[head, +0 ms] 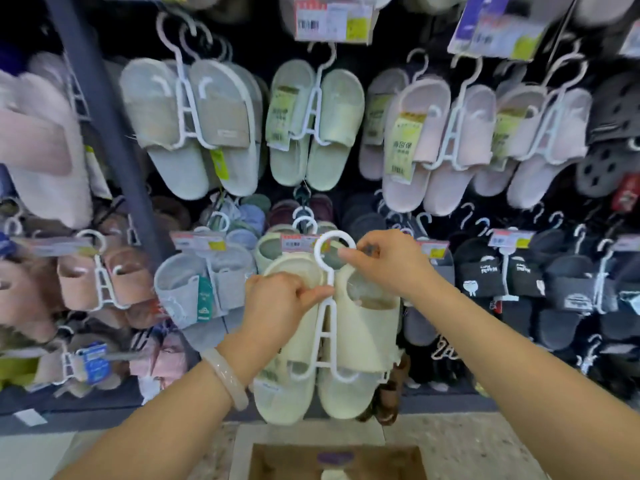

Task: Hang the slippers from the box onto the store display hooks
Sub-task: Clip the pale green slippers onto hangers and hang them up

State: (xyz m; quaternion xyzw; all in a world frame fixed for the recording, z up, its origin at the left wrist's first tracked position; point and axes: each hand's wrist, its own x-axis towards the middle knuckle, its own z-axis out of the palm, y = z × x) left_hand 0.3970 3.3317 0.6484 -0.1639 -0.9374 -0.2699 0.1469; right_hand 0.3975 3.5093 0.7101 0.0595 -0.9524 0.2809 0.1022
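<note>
- I have the pair of cream slippers (349, 327) up in front of the display wall, clipped on a white hanger (329, 306), above the open box (337, 460) on the floor.
- My left hand (277, 306) has its fingers pinched on the hanger's stem just below the loop; my right hand (388, 263) has its fingers closed on the right edge of the loop (334, 249).
- I judge the step to be threading that loop onto a display hook behind the price tag (298, 243); the hook's tip is hidden from me, so I would find it before I push.
- I would steer with the right hand and let the left carry the weight, keeping the loop square to the hook.
- The risk is snagging the tag or the pale green pair (277, 249) already hanging there; I would go in slowly.
- I would let go only once the loop bears the load by itself.
</note>
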